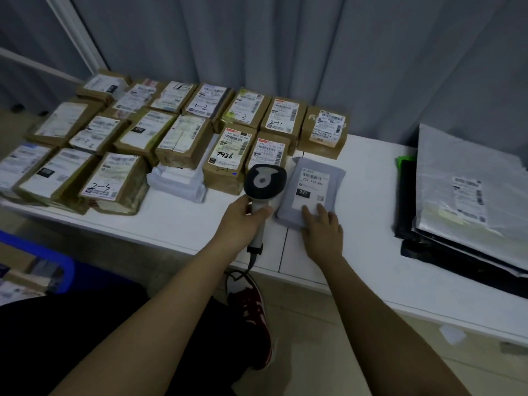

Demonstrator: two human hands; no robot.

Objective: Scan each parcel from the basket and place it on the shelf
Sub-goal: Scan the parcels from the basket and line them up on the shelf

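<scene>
Grey curtains hang behind a white shelf that runs across in front of me. Seen from my head camera, the left half of the shelf is packed with brown cardboard parcels in rows, each with a white label facing up; a few carry handwritten marks such as 1-2, 2-3 and 7936. One white plastic bag lies among them near the front edge.

My left hand has its fingers wrapped round the handle of the scanner, whose dark head tilts forward above the shelf, just beside the brown boxes. Its cable drops from the handle past the shelf edge.

My right hand lies flat with straight fingers on the near end of a grey parcel, pressing it onto the shelf without gripping it. That parcel lies flat just to the right of the scanner head, label up, with a barcode and a black tag reading 231.

Well apart to the right, a stack of flat bags sits on the shelf, a silver-grey one on top of black ones, with a bit of green at the back.

At lower left, the blue rim of the basket shows, with more labelled parcels inside. Below the shelf I see my red and white shoe on the floor.
</scene>
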